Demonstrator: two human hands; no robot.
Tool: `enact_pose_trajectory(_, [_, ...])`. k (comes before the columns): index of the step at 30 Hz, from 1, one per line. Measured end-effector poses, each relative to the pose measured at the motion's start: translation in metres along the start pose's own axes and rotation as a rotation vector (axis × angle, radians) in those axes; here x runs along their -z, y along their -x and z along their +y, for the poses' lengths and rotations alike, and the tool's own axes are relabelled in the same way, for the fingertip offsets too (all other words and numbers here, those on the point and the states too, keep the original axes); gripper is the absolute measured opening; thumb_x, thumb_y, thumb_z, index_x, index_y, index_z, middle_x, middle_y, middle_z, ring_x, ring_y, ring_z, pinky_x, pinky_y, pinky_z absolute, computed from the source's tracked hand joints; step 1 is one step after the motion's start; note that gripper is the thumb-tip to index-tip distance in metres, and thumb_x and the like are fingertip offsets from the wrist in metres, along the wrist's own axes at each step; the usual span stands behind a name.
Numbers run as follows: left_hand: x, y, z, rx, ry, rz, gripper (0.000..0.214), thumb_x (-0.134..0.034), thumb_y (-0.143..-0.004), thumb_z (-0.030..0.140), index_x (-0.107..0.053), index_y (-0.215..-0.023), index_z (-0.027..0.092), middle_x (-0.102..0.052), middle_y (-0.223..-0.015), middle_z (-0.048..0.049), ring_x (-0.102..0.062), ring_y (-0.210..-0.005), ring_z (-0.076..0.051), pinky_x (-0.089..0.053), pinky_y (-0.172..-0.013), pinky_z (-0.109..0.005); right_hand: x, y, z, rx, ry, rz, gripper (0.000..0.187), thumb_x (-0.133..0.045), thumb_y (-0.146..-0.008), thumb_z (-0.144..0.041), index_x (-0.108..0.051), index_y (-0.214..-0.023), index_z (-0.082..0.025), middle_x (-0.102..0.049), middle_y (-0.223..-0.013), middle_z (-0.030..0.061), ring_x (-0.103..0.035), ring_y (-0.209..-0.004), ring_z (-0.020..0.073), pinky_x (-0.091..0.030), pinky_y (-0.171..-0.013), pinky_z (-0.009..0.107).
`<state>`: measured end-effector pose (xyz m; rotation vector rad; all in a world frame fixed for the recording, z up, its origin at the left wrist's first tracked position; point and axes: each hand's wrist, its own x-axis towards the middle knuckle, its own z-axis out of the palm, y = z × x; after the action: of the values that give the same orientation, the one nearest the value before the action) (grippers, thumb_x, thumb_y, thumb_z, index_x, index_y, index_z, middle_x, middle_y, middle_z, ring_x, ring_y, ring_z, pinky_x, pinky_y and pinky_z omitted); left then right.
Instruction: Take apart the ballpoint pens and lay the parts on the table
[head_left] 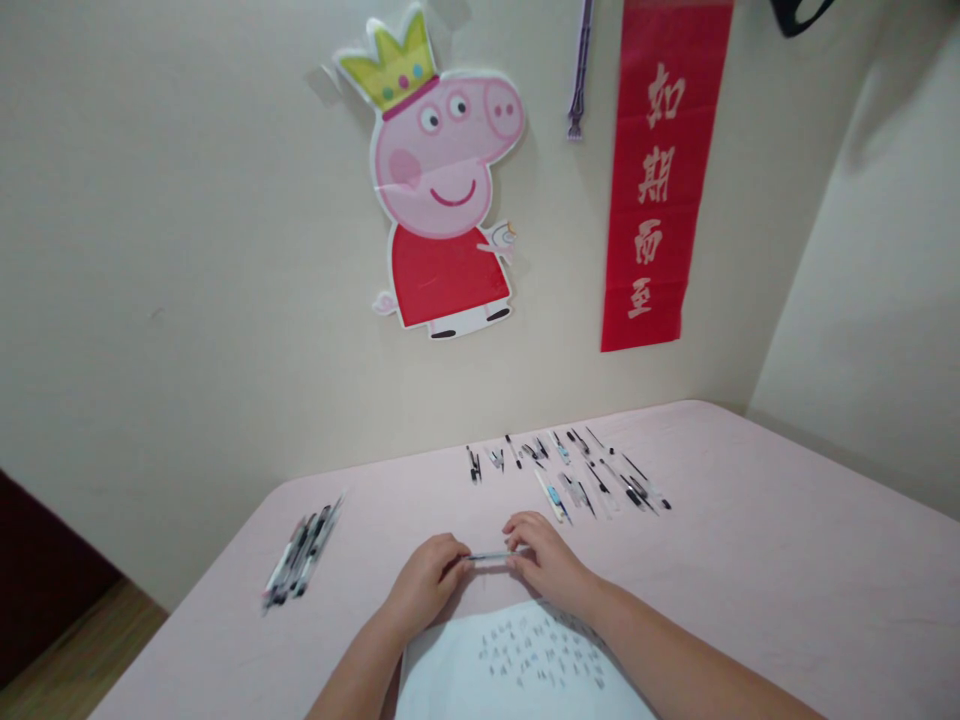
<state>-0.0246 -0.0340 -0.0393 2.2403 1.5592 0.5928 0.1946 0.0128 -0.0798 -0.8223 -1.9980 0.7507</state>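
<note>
A slim, clear-barrelled pen (489, 557) lies level between my two hands, just above or on the pink tabletop. My left hand (429, 588) pinches its left end between thumb and fingers. At the other end, the thumb and curled fingers of my right hand (553, 560) close around the pen's tip. Below both hands is a white sheet (457, 665) covered in rows of small dark handwritten marks; my forearms pass over its sides.
A bundle of pens (304, 550) lies on the left of the pink table (750, 560). Several pen parts, caps and refills (592, 490) are spread in rows toward the back. Behind stands a wall with a pig cutout (450, 270) and a red banner (652, 200).
</note>
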Motion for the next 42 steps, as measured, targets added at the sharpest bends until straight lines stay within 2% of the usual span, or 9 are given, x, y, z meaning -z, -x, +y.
enact_pose_trajectory(5, [0.001,0.000,0.002,-0.003,-0.008,0.009,0.024,-0.045,-0.089,0.031,-0.066,-0.089,0.020,-0.065,-0.088,-0.0072,-0.057,-0.085,-0.020,-0.043,-0.078,-0.032,0.000,-0.002,0.002,-0.007,0.036,0.009,0.015,-0.063,-0.075,-0.012,-0.060,-0.088,-0.019,-0.061,-0.099,0.0075,-0.053,-0.099,0.0212,-0.042,-0.089,0.038])
enact_pose_trajectory(7, [0.000,0.000,0.003,-0.015,-0.010,0.006,0.024,-0.044,-0.089,0.031,-0.066,-0.088,0.020,-0.065,-0.088,-0.0072,-0.057,-0.086,-0.020,-0.043,-0.078,-0.032,0.001,-0.003,0.000,0.005,0.059,-0.023,0.007,-0.055,-0.084,-0.016,-0.062,-0.084,-0.019,-0.063,-0.096,0.0079,-0.053,-0.098,0.0211,-0.042,-0.089,0.039])
enact_pose_trajectory(9, [0.000,-0.001,0.002,-0.020,-0.015,0.000,0.023,-0.045,-0.089,0.030,-0.066,-0.088,0.020,-0.065,-0.088,-0.0071,-0.057,-0.086,-0.020,-0.043,-0.078,-0.032,0.001,-0.003,-0.002,0.015,0.074,-0.055,0.017,-0.051,-0.086,-0.015,-0.063,-0.075,-0.018,-0.064,-0.093,0.0075,-0.053,-0.098,0.0207,-0.041,-0.090,0.039])
enact_pose_trajectory(13, [-0.001,-0.002,0.001,-0.018,-0.021,-0.005,0.023,-0.045,-0.089,0.030,-0.065,-0.088,0.020,-0.065,-0.088,-0.0070,-0.057,-0.086,-0.020,-0.043,-0.078,-0.031,0.001,-0.002,-0.001,0.015,0.048,-0.040,0.015,-0.058,-0.077,-0.006,-0.062,-0.070,-0.019,-0.064,-0.092,0.0057,-0.053,-0.097,0.0203,-0.042,-0.089,0.037])
enact_pose_trajectory(20, [0.001,-0.001,0.005,-0.008,-0.035,-0.015,0.026,-0.042,-0.090,0.032,-0.065,-0.086,0.020,-0.064,-0.087,-0.0072,-0.058,-0.086,-0.020,-0.043,-0.078,-0.031,0.001,-0.001,0.003,0.012,0.031,0.008,0.021,-0.065,-0.068,-0.003,-0.059,-0.081,-0.018,-0.061,-0.097,0.0067,-0.053,-0.096,0.0201,-0.043,-0.086,0.035])
enact_pose_trajectory(24, [0.000,-0.001,0.005,-0.025,-0.024,0.001,0.025,-0.042,-0.090,0.031,-0.065,-0.088,0.020,-0.064,-0.088,-0.0074,-0.057,-0.086,-0.020,-0.043,-0.078,-0.031,0.001,-0.003,0.002,-0.014,0.075,-0.003,0.005,-0.060,-0.080,-0.014,-0.060,-0.084,-0.018,-0.062,-0.091,0.0064,-0.054,-0.092,0.0203,-0.043,-0.084,0.035])
enact_pose_trajectory(27, [-0.001,-0.001,0.003,-0.035,-0.017,0.012,0.024,-0.043,-0.090,0.030,-0.065,-0.089,0.019,-0.063,-0.088,-0.0072,-0.057,-0.086,-0.020,-0.043,-0.078,-0.031,0.000,-0.004,0.001,0.013,0.081,-0.037,0.019,-0.050,-0.087,-0.014,-0.061,-0.072,-0.019,-0.064,-0.087,0.0057,-0.055,-0.091,0.0196,-0.042,-0.086,0.035])
enact_pose_trajectory(33, [-0.001,-0.002,-0.005,-0.021,-0.032,0.021,0.026,-0.042,-0.091,0.031,-0.065,-0.087,0.019,-0.063,-0.087,-0.0073,-0.057,-0.085,-0.020,-0.042,-0.077,-0.031,-0.001,-0.003,0.003,0.010,0.012,0.020,0.016,-0.062,-0.071,-0.004,-0.059,-0.071,-0.019,-0.063,-0.094,0.0053,-0.054,-0.096,0.0194,-0.042,-0.087,0.035])
enact_pose_trajectory(42, [0.004,-0.001,-0.018,-0.022,-0.010,0.060,0.026,-0.043,-0.091,0.034,-0.064,-0.088,0.019,-0.062,-0.087,-0.0072,-0.057,-0.085,-0.020,-0.043,-0.078,-0.032,0.001,-0.002,0.007,-0.064,0.017,0.082,0.022,-0.062,-0.066,0.000,-0.056,-0.075,-0.020,-0.063,-0.094,0.0047,-0.055,-0.093,0.0202,-0.041,-0.084,0.034])
